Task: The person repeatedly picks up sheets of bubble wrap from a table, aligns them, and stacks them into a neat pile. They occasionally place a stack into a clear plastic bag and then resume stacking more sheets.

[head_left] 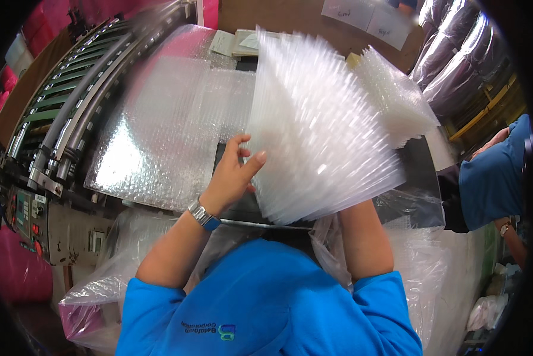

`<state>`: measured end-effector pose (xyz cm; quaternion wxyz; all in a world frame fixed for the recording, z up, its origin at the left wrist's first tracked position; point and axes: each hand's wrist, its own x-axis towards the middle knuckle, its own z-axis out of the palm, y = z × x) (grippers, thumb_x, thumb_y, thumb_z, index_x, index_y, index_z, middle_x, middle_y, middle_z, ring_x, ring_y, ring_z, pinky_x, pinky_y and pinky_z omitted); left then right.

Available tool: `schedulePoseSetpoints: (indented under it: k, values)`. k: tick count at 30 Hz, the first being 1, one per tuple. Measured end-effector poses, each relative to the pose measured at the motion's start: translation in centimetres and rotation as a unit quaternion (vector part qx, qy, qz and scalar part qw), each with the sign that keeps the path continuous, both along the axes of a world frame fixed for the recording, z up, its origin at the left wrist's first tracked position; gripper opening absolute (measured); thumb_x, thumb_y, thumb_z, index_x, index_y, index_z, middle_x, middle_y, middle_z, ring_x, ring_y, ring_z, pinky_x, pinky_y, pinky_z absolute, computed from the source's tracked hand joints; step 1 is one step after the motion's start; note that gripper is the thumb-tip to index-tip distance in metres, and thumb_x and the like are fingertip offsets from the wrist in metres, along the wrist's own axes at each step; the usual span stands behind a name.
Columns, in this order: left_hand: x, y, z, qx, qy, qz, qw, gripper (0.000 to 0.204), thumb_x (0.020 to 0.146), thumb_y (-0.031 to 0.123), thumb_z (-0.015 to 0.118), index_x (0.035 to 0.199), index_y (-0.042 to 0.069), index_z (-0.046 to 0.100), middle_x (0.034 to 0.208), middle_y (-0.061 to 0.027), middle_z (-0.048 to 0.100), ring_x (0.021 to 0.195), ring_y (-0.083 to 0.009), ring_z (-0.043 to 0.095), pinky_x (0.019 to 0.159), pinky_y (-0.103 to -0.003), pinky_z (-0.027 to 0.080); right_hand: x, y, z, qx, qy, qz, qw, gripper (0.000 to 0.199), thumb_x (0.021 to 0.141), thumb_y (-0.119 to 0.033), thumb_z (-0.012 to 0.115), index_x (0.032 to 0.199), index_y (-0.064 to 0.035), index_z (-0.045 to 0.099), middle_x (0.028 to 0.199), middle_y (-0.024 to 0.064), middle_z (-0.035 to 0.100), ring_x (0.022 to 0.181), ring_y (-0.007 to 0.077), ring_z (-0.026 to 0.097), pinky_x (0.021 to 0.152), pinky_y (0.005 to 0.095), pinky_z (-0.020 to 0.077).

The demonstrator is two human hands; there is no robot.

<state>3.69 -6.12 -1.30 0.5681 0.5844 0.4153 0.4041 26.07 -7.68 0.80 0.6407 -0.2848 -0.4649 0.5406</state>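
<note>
A thick stack of clear bubble wrap sheets stands tilted up in front of me, its edges fanned and smeared by motion. At its left edge is my left hand, the thumb and fingers apart and partly bent. I cannot tell whether the fingertips touch the sheets. My right forearm reaches up behind the stack, which hides that hand and its fingers. Flat on the table to the left lies a wide layer of bubble wrap. Another bubble wrap stack rests beyond on the right.
A roller machine with a control box stands at the left. Part of the black tabletop shows on the right. Plastic film hangs at the front edge. Wrapped rolls stand at the far right, near another person in blue.
</note>
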Motion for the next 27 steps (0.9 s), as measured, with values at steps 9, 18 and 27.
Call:
schedulePoseSetpoints:
  k: [9,18,27]
  values:
    - [0.6,0.6,0.3,0.158,-0.086,-0.113,0.977,0.067,0.076,0.015,0.064,0.132,0.012,0.027,0.136,-0.0142,0.021,0.122,-0.0294,0.032,0.087,-0.038,0.044,-1.3,-0.5,1.5,0.081,-0.009,-0.005,0.997,0.031,0.087,-0.021,0.044,0.109,0.0011,0.045,0.104,0.0131,0.053,0.091,0.0181,0.054,0.081,0.0322,0.0452]
    - [0.7,0.4,-3.7,0.104,-0.02,-0.068,0.992,0.067,0.077,0.015,0.062,0.132,0.009,0.026,0.132,-0.0131,0.025,0.119,-0.0291,0.032,0.086,-0.038,0.044,-1.1,0.4,-4.3,-0.058,0.003,-0.031,0.998,0.032,0.09,-0.031,0.044,0.104,-0.0018,0.047,0.097,0.0065,0.054,0.089,0.0112,0.051,0.08,0.0264,0.0428]
    - [1.1,-0.6,-1.7,-0.01,-0.056,-0.073,0.996,0.073,0.076,0.02,0.064,0.135,0.01,0.022,0.13,-0.0122,0.028,0.116,-0.0255,0.035,0.078,-0.032,0.048,-2.2,-0.8,-0.7,-0.103,-0.034,0.028,0.994,0.051,0.085,-0.046,0.048,0.11,-0.0023,0.044,0.103,0.0102,0.054,0.092,0.0156,0.054,0.079,0.0297,0.0454]
